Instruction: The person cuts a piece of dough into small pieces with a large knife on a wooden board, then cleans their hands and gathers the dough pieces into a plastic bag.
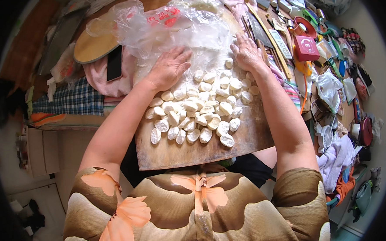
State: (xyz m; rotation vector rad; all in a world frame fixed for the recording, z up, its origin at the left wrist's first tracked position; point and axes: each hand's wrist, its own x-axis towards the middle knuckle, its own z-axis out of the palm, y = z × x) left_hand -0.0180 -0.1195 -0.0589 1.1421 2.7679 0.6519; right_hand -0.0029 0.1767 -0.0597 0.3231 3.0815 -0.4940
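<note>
Many small floured dough pieces [190,105] lie heaped on a wooden board [173,156] in front of me. Flour whitens the far part of the board. My left hand [170,69] rests at the left of the heap with its fingers stretched out, next to a clear plastic bag [138,32] with red print. At the far right edge of the board, beyond most of the dough, my right hand [248,54] lies with its fingers spread. Neither hand appears to hold anything.
Left of the board, a phone [114,64] lies on a pink cloth [97,75], beside a round tan disc [94,45]. To the right are a long wooden stick [271,41], a pink box [306,48], a white bag [328,90] and much clutter.
</note>
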